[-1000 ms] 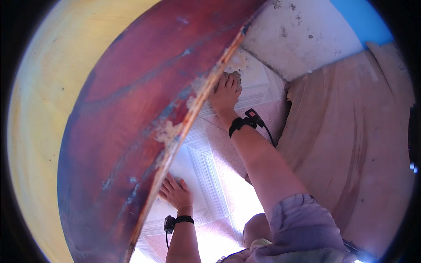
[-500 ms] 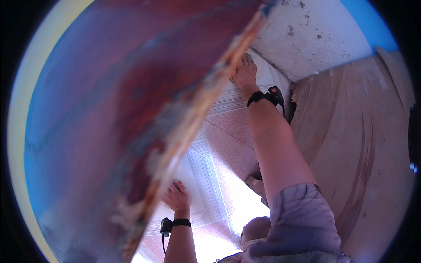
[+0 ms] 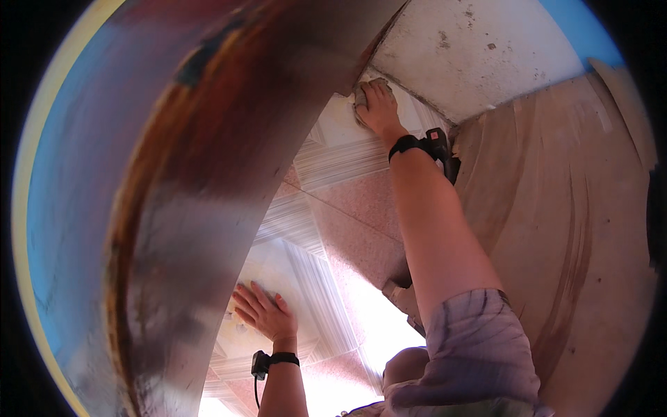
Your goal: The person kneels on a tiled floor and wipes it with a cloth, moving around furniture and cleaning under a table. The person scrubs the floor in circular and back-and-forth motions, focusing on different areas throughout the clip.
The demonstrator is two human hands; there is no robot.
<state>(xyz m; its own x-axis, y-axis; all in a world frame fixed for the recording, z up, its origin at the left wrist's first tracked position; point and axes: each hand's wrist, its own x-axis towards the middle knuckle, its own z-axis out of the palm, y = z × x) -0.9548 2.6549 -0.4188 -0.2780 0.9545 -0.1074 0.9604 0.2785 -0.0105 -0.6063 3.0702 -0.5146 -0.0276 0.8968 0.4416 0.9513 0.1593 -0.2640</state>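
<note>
My right hand (image 3: 380, 110) reaches to the far corner of the floor, its fingers bent over a crumpled grey-brown rag (image 3: 360, 99) pressed on the tiles. Parts of the rag stick out beside and beyond the fingers. Farther back toward me, my left hand (image 3: 267, 313) lies flat on the tiled floor (image 3: 354, 208), fingers spread and holding nothing. Each wrist wears a black strap with a small device. A reddish-brown wooden piece (image 3: 229, 181) with a worn edge looms very near on the left and covers part of the floor.
A weathered wooden panel (image 3: 535, 243) stands along the right side, with a broken edge low down near the floor. At the far end is a stained white wall (image 3: 479, 55) with blue above it. Bright light falls on the tiles (image 3: 365, 313) near my knee.
The wooden piece has shifted left in view, uncovering more floor, my left hand's fingers and the rag. My right hand sits slightly farther left and up in the picture.
</note>
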